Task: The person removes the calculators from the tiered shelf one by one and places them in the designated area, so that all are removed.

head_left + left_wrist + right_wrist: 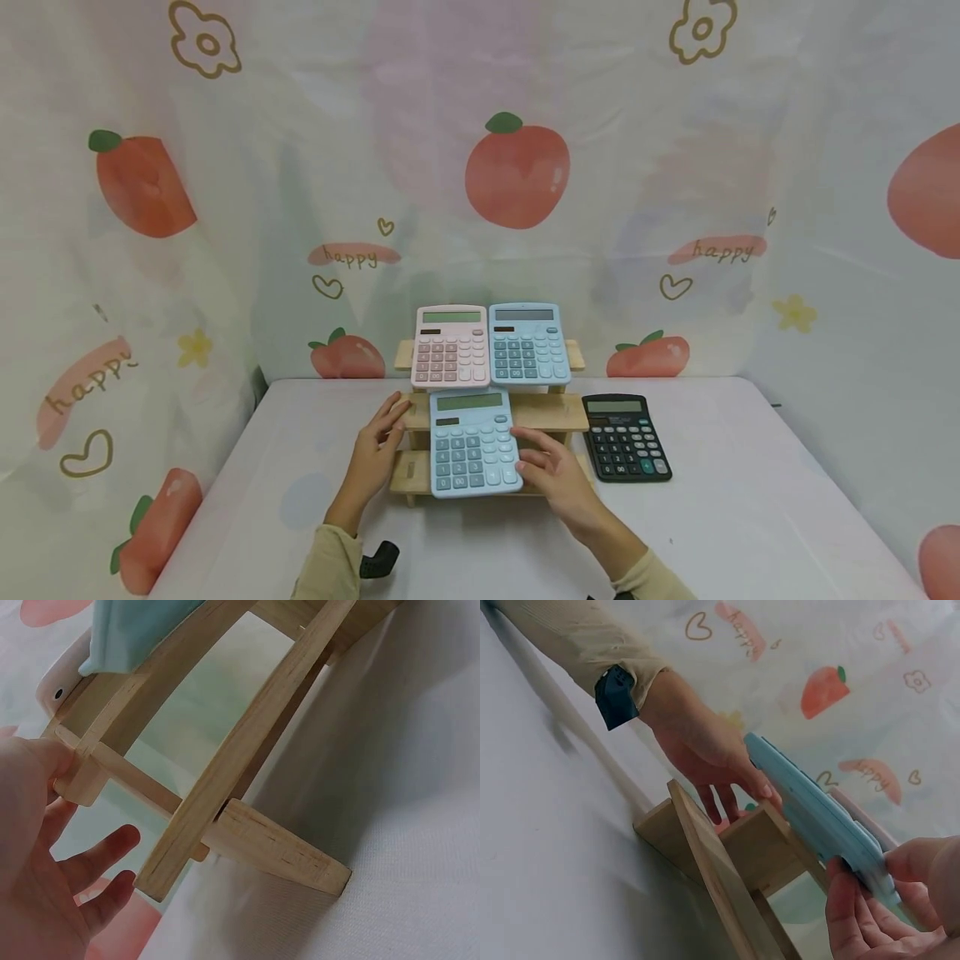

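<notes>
A light blue calculator (pixel 472 446) leans face-up in front of the middle and lower tiers of a wooden stand (pixel 551 411). My right hand (pixel 558 483) pinches its right edge; in the right wrist view the thumb is on one side of the calculator (pixel 817 810) and the fingers on the other. At the stand's left end, my left hand (pixel 375 446) holds the end of the middle tier. Its other fingers (pixel 109 851) spread loosely beside the wood in the left wrist view. On the top tier, a pink calculator (pixel 451 346) and another blue calculator (pixel 528 343) stand side by side.
A black calculator (pixel 627 437) lies on the white tabletop (pixel 720 467) just right of the stand. Behind the table hangs a fruit-patterned cloth (pixel 517 275). A black strap end (pixel 379 560) shows by the left sleeve (pixel 330 565).
</notes>
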Action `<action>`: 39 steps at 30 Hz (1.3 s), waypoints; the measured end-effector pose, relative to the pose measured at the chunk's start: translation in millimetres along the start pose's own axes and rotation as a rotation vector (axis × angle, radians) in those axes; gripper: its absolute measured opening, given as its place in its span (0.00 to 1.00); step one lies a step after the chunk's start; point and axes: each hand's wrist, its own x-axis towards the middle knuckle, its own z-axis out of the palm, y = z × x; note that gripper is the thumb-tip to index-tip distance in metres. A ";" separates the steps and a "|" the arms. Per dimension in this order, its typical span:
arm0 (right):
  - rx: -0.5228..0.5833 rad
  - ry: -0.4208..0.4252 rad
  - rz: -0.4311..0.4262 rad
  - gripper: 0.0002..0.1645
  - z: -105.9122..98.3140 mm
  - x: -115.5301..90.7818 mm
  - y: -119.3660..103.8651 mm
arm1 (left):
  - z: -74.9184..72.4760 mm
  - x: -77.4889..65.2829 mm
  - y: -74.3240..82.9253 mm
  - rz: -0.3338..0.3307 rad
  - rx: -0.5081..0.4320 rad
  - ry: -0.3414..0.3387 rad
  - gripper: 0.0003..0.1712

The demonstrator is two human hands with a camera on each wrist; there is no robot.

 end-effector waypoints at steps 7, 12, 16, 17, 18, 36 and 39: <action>-0.012 0.008 0.025 0.33 -7.4 -10.1 -1.9 | -0.5 -0.2 -1.3 -0.008 -0.008 -0.002 0.22; -0.006 -0.003 0.045 0.33 -12.4 -17.4 -2.8 | -1.0 -0.4 -1.7 -0.010 -0.011 -0.009 0.22; -0.007 -0.003 0.048 0.34 -16.4 -23.1 -3.4 | -1.1 0.1 -2.7 0.002 -0.013 -0.010 0.22; -0.009 0.002 0.050 0.34 -17.4 -24.5 -3.8 | -1.1 0.2 -2.8 0.006 -0.015 -0.011 0.22; -0.008 0.006 0.053 0.34 -18.4 -25.9 -4.2 | -1.1 0.4 -3.2 0.012 -0.018 -0.011 0.22; -0.039 0.085 0.069 0.38 -46.4 -48.3 -4.1 | -0.8 -1.4 -7.4 0.022 -0.039 -0.008 0.21; -0.046 0.105 0.050 0.38 -51.1 -50.3 -5.2 | -0.5 -0.3 -6.8 0.026 -0.052 -0.004 0.21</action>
